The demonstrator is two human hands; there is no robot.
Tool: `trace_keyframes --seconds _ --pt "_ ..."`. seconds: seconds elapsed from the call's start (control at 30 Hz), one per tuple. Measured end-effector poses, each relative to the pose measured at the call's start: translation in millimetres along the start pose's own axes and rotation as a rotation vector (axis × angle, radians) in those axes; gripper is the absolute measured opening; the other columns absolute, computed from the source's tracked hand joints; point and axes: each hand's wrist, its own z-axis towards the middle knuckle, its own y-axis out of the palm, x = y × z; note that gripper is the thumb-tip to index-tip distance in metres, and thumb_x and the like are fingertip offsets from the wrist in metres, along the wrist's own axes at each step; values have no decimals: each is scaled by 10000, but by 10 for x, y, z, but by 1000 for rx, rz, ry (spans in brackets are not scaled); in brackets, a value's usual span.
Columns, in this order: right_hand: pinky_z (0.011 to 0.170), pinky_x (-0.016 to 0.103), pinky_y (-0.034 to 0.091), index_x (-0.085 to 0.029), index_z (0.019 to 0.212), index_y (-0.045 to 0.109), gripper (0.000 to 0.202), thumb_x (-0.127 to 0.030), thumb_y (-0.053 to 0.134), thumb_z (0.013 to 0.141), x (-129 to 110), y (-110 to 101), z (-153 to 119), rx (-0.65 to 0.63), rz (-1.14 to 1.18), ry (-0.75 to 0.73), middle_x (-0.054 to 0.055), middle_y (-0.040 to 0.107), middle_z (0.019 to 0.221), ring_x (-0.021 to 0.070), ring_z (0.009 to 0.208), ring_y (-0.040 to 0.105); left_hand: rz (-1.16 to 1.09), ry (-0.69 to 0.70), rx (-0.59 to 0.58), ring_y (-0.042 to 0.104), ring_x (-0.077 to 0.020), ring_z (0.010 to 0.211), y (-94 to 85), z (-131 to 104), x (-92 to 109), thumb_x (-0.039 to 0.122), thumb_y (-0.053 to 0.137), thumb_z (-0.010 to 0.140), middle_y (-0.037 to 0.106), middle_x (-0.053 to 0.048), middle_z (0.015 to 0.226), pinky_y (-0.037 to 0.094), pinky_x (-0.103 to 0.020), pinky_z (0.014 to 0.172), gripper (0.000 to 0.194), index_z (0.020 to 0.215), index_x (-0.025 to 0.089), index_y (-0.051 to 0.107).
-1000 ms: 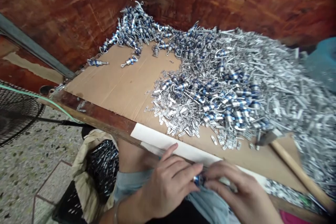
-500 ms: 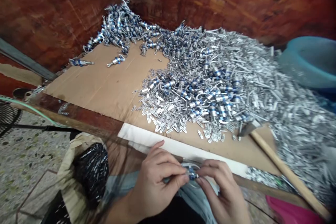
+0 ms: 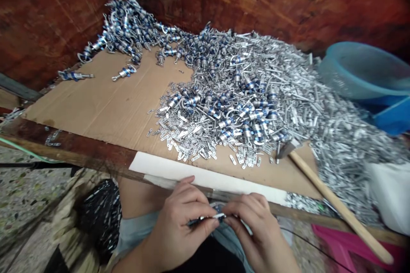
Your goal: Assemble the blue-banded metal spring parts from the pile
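Low in the view, in front of the table edge, my left hand pinches a small blue and silver metal part between thumb and forefinger. My right hand meets it from the other side, its thumb and forefinger closed on the part's right end. The fingers partly hide the part. Beyond my hands, small flat metal plates with holes lie scattered on cardboard. Blue and silver assemblies are heaped just behind them, with another heap at the back left.
A hammer lies across the right front edge. Many metal pieces spread over the right side, beside a blue tub. White padding lines the front edge. An open sack of dark pieces stands lower left.
The camera view has shifted to the right, so the table's contents sit further left. The held part has turned in my fingers, showing a pale flat piece and less blue.
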Motion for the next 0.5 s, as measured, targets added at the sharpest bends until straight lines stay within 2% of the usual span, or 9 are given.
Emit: trace_keyframes --seconds 0.2,0.5 --pt "768 292 306 -196 879 564 149 -85 494 807 -26 67 -32 58 -145 -47 -15 617 738 127 660 539 131 -17 4 545 -119 664 36 -21 47 106 600 755 576 25 639 354 -425 995 106 697 188 637" --pt "775 288 284 -205 887 553 159 -83 487 811 -9 101 -55 41 -115 -23 -24 612 753 124 668 539 181 -12 5 544 -111 645 65 -40 50 124 538 802 570 30 626 344 -436 1018 159 660 181 585"
